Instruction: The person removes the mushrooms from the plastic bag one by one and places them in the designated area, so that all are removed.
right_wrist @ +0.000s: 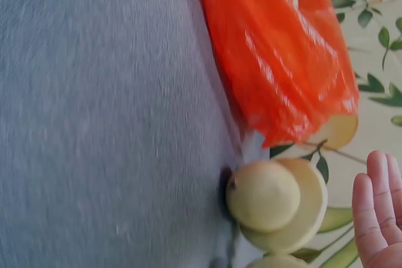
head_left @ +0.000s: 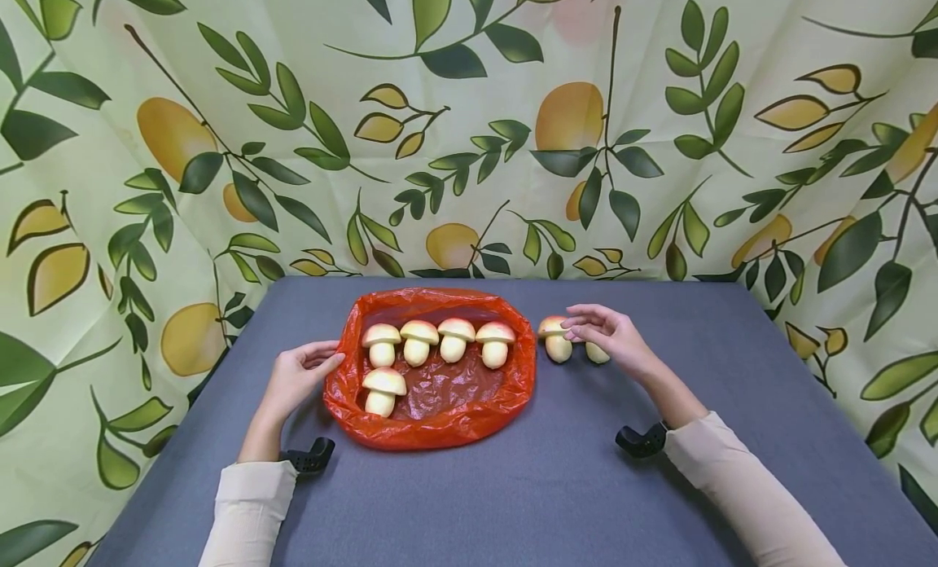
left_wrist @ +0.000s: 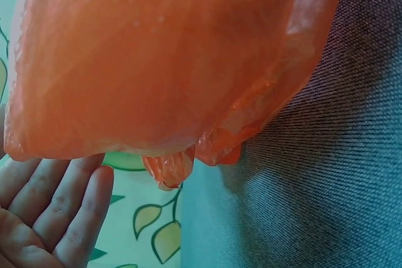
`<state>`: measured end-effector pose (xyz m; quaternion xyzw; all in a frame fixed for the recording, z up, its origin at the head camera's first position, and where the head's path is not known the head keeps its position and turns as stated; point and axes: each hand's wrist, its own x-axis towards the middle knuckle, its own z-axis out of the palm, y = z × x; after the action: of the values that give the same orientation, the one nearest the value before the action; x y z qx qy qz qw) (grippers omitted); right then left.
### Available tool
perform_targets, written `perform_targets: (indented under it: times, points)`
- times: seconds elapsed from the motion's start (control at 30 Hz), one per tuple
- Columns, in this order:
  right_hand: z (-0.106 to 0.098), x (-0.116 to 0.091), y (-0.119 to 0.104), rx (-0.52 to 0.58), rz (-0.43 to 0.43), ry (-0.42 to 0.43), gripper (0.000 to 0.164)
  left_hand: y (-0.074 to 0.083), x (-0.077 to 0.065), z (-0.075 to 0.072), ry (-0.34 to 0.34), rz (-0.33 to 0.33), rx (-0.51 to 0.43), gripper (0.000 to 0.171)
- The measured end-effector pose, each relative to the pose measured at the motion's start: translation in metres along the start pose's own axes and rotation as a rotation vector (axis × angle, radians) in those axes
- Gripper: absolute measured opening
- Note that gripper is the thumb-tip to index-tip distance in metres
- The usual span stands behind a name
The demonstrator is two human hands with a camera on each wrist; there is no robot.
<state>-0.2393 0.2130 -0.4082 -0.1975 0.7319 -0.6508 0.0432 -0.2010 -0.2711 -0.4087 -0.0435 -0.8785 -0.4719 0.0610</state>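
Note:
A red plastic bag [head_left: 440,433] stands on the table with its rim spread wide. Inside are several toy mushrooms [head_left: 495,351] with pale stems and pinkish caps, most in a row at the back and one at the front left. My left hand [head_left: 296,377] touches the bag's left side with straight fingers; in the left wrist view their tips meet its edge. To the right of the bag, my right hand [head_left: 615,340] hovers over two more mushrooms, a nearer one [head_left: 558,349] and one partly hidden [head_left: 597,353]. Its fingers are extended and hold nothing.
The grey cloth-covered table [head_left: 469,510] runs up to a curtain [head_left: 469,143] printed with leaves and fruit. A black device [head_left: 311,457] sits at the left wrist, another black device [head_left: 641,441] at the right wrist.

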Motion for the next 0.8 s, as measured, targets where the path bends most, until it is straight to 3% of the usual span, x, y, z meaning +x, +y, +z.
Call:
perform_targets:
  times: [0.13, 0.27, 0.6, 0.8]
  points:
    - [0.009, 0.001, -0.001, -0.040, 0.016, -0.027, 0.043, 0.001, 0.000, 0.001, 0.002, 0.001, 0.003, 0.037]
    - [0.017, 0.003, -0.001, -0.046, 0.023, -0.047, 0.044, 0.000, 0.000, 0.001, 0.007, 0.004, 0.012, 0.037]
    - [0.038, 0.003, 0.001, 0.083, -0.004, -0.151, 0.044, 0.000, 0.001, 0.002, -0.002, -0.018, 0.015, 0.039]
    - [0.049, 0.002, -0.002, 0.079, 0.032, -0.183, 0.043, 0.000, 0.001, 0.002, -0.006, -0.023, 0.023, 0.039]
